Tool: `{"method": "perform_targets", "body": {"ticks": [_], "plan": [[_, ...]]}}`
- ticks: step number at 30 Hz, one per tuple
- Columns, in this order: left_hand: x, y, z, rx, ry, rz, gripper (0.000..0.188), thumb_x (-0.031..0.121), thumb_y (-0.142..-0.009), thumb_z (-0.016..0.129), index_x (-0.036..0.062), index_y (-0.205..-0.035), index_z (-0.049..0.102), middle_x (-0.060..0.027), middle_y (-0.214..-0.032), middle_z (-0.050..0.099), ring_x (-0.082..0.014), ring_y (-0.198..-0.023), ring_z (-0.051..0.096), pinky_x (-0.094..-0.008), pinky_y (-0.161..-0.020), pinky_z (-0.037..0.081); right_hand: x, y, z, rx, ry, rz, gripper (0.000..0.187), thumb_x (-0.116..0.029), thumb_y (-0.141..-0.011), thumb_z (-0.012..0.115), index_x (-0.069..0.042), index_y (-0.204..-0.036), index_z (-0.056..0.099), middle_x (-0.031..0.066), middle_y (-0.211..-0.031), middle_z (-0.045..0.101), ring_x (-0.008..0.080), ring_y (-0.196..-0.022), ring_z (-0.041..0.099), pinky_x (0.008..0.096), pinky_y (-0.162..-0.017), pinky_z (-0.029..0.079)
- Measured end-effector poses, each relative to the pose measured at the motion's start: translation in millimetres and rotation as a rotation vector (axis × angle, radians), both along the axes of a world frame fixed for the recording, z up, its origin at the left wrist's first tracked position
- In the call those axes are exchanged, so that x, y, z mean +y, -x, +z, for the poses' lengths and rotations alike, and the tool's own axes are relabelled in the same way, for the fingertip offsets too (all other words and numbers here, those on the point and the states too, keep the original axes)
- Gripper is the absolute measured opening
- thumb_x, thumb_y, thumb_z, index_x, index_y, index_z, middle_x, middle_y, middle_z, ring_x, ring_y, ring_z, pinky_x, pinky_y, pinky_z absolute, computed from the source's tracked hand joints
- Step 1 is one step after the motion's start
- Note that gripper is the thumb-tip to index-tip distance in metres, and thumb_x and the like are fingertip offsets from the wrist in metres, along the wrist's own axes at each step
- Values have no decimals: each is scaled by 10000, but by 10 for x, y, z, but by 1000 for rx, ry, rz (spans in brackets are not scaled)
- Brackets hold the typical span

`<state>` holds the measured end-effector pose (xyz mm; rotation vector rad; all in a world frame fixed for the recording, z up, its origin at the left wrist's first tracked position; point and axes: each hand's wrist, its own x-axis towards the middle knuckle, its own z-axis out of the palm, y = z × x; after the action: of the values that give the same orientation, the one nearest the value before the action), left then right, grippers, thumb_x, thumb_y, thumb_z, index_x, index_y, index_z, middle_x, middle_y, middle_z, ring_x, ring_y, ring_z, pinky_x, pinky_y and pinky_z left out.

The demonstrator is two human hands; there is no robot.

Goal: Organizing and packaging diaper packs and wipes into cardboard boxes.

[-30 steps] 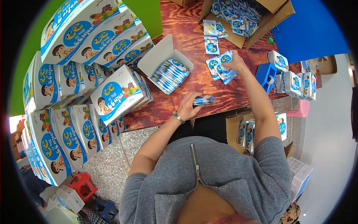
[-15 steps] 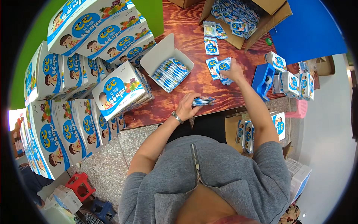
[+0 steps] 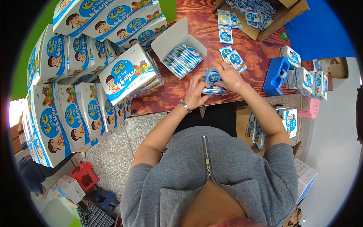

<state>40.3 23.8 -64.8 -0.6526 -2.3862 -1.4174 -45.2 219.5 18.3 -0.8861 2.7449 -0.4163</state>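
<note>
Close to the table's front edge, my left hand (image 3: pixel 194 92) is closed round a small stack of blue-and-white candy sachets (image 3: pixel 214 91). My right hand (image 3: pixel 229 78) comes in from the other side and grips a sachet (image 3: pixel 212 75) at the top of that stack; its fingertips are partly hidden. Just beyond my left hand stands an open white carton (image 3: pixel 203 47), its lid raised, with a row of sachets (image 3: pixel 182 60) packed on edge inside. Several loose sachets (image 3: pixel 236 60) lie flat beyond my right hand.
Printed cartons (image 3: pixel 51 109) are piled high on the left, with flat cartons (image 3: pixel 123 73) beside them. A cardboard box (image 3: pixel 261 34) spilling sachets lies at the back. On the right are a blue tape dispenser (image 3: pixel 275 77) and wrapped packs (image 3: pixel 303 79). A red stool (image 3: pixel 84 176) stands on the floor.
My right hand has moved from the loose sachets toward my left hand, bringing sachets to the stack. My left hand has shifted slightly, and the whole view has moved a little.
</note>
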Motion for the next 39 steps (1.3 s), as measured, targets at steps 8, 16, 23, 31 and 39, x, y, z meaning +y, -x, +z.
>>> {"method": "perform_targets", "body": {"ticks": [8,16,23,31,39], "plan": [[-11,-47,-29,-63,-63,-31,421,54,-656,854,70,-973,577,-297,-1541,281,-503,-1367,375,-513,-1075,397,254,-121,-106,-190,361,-64,657,-207,-740,816,-62,-1317,538,172,-1209,617,339,-1109,607,416,-941,495],[-16,-42,1,-30,-7,-72,400,34,-671,839,73,-974,581,-309,-1540,283,-490,-1353,413,-481,-1018,462,267,-292,-181,-94,473,-31,489,-185,-778,792,-46,-1214,620,145,-1112,636,301,-1058,619,392,-909,496],[26,-19,-4,-63,-46,-42,375,51,-673,840,76,-957,596,-330,-1548,258,-476,-1369,408,-458,-1030,460,336,-334,-384,-114,533,-156,415,-236,-779,813,-66,-1127,663,115,-1081,609,280,-994,602,382,-875,497],[31,103,-17,-47,17,-73,574,86,-647,857,88,-1160,601,-336,-1537,236,-487,-1342,417,-478,-1044,448,-19,-365,-560,-264,912,-468,209,-205,-917,683,-10,-979,640,106,-909,639,207,-846,641,336,-788,508],[22,76,344,99,404,-24,855,209,-632,818,131,-1424,503,-166,-1372,482,-434,-1363,355,-663,-1099,271,155,-45,-393,-305,757,-343,216,-210,-953,613,-15,-1046,626,129,-935,672,242,-861,669,347,-761,510]]}}
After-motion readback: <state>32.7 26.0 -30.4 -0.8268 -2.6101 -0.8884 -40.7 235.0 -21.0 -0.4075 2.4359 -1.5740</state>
